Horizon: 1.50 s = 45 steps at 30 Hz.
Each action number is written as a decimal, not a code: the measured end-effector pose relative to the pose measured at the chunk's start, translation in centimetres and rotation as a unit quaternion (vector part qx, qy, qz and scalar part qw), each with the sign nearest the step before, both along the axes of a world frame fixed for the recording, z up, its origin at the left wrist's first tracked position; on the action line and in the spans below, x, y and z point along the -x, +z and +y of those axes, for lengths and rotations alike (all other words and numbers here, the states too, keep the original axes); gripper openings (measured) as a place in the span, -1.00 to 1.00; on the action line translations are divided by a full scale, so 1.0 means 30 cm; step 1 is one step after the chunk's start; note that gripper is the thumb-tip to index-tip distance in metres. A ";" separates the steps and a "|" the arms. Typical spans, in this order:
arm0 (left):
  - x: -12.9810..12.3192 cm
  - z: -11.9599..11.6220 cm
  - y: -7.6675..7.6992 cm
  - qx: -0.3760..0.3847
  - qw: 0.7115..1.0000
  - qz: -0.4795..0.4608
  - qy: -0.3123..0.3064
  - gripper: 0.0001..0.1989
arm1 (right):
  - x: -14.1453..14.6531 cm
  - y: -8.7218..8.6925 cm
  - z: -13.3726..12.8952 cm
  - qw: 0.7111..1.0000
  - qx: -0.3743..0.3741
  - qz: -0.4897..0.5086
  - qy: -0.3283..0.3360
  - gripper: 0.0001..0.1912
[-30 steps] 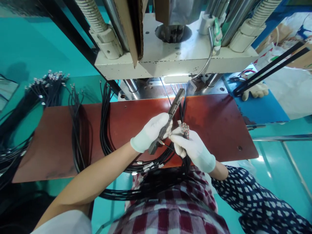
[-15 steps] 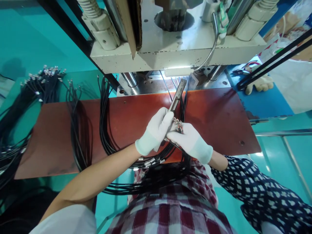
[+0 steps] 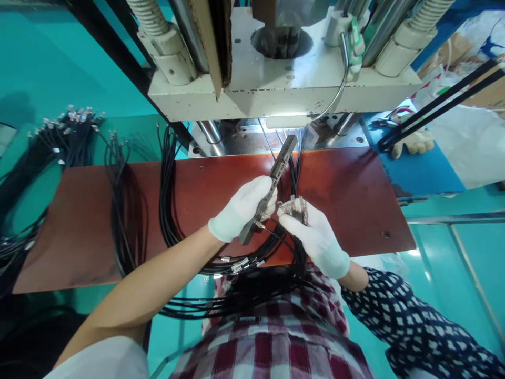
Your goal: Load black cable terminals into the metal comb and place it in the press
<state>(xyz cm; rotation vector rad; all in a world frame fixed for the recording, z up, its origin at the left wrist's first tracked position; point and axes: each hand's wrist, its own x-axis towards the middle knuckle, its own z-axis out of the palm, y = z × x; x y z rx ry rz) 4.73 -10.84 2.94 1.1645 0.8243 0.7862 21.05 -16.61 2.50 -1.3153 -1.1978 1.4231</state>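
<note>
My left hand (image 3: 249, 204), in a white glove, is closed round a long grey metal bar (image 3: 281, 163) that slants up to the right. One cable with a metal end lies against the lower part of the bar, beside my fingers. To the right, my right hand (image 3: 313, 234), also gloved, grips a bunch of black cables by their metal ends (image 3: 295, 206). Their black lengths (image 3: 300, 258) hang below it and curve left over my lap. More cables with silver sleeves (image 3: 240, 265) cross the front edge of the red-brown board (image 3: 347, 200).
A press with a white plate (image 3: 252, 102) stands over a metal base (image 3: 232, 141) behind the board. Cable bundles (image 3: 168, 195) lie on the left, with a larger pile (image 3: 74, 137) beyond. At the right, a glove (image 3: 414, 143) rests on a blue surface (image 3: 437, 171).
The bar has turned in my left hand and shows another face. My right hand has moved slightly down and away from it, and a single cable now spans from the bar towards the bunch.
</note>
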 end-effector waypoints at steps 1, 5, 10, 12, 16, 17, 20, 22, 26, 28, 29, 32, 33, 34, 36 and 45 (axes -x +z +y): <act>0.002 0.000 0.003 -0.001 1.000 0.001 0.000 -0.59 | -0.002 0.010 0.004 1.000 0.013 -0.018 0.007 -0.83; 0.004 -0.001 0.015 -0.014 1.000 0.008 -0.009 -0.59 | 0.004 0.047 0.015 0.999 0.049 -0.022 -0.008 -0.77; 0.004 -0.004 0.010 -0.036 0.999 0.019 -0.024 -0.57 | 0.010 0.055 0.042 0.998 0.051 0.021 0.027 -0.74; 0.006 -0.004 0.003 -0.043 0.999 0.018 -0.029 -0.57 | 0.005 0.048 0.057 0.997 0.043 0.026 0.066 -0.82; 0.012 0.000 -0.001 -0.062 0.997 0.032 -0.018 -0.57 | -0.005 0.036 0.078 0.992 0.032 0.009 0.119 -0.82; 0.011 0.000 0.001 -0.065 0.997 0.036 -0.018 -0.57 | -0.006 0.034 0.080 0.991 0.035 0.001 0.128 -0.80; 0.004 -0.009 0.007 -0.085 0.993 0.076 -0.021 -0.59 | -0.004 0.027 0.079 0.987 0.035 -0.014 0.157 -0.78; -0.006 -0.024 0.011 -0.133 0.979 0.157 0.007 -0.62 | 0.000 0.020 0.077 0.986 0.005 -0.052 0.157 -0.77; -0.017 -0.050 0.015 -0.235 0.923 0.297 0.068 -0.67 | -0.002 0.017 0.073 0.972 -0.077 -0.172 0.139 -0.78; -0.010 -0.044 0.016 -0.199 0.949 0.243 0.039 -0.65 | -0.015 0.028 0.070 0.970 -0.061 -0.180 0.154 -0.77; -0.003 -0.035 0.014 -0.164 0.966 0.198 0.015 -0.63 | -0.024 0.036 0.068 0.973 -0.036 -0.169 0.156 -0.77; 0.022 -0.002 0.000 -0.064 0.993 0.089 -0.036 -0.57 | -0.054 0.060 0.056 0.985 0.039 -0.117 0.119 -0.78; 0.030 0.008 -0.007 -0.046 0.995 0.072 -0.042 -0.57 | -0.061 0.064 0.051 0.988 0.052 -0.102 0.105 -0.78; 0.036 0.016 -0.014 -0.033 0.997 0.061 -0.045 -0.57 | -0.066 0.066 0.047 0.990 0.058 -0.091 0.093 -0.77; 0.043 0.025 -0.025 -0.022 0.998 0.048 -0.042 -0.58 | -0.067 0.063 0.040 0.992 0.059 -0.079 0.075 -0.77; 0.043 0.023 -0.022 -0.033 0.997 0.049 -0.049 -0.57 | -0.050 0.057 0.046 0.995 0.069 -0.031 0.065 -0.77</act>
